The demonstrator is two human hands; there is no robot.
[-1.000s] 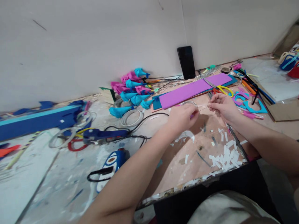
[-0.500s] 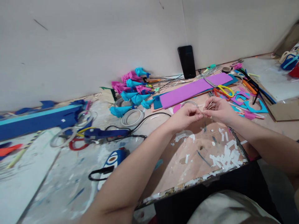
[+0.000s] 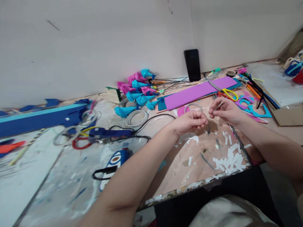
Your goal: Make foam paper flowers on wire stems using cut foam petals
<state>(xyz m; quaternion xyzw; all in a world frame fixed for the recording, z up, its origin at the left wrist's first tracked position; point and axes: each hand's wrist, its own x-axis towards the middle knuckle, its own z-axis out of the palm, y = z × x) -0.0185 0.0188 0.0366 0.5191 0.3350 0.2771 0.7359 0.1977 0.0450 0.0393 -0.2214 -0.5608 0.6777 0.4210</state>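
Observation:
My left hand [image 3: 189, 122] is closed, its thumb and fingertips pinching one end of a thin, pale, silvery wire [image 3: 218, 106]. My right hand [image 3: 226, 112] grips the same wire close by, its fingers curled round it, and the tip pokes up past them. Only a small gap separates the two hands above the tabletop. Just behind my left hand lie a roll of tape [image 3: 193, 108] and a pink paper disc [image 3: 181, 111]. Beyond my right hand, yellow-handled scissors [image 3: 229, 94] rest partly on a purple strip [image 3: 189, 94].
Pink and blue paper flowers [image 3: 142, 91] on dark stems lie at the back. A black phone [image 3: 192, 65] leans on the wall. White paper scraps [image 3: 230, 159] sit near the front edge. A glue gun [image 3: 109, 133], its black cable and a white tape roll [image 3: 136, 118] are to the left.
My hands have drawn slightly apart, and the wire stretches between them. The loose wire ends beside my right fingers have swung to a single upward tip. The view has shifted a little.

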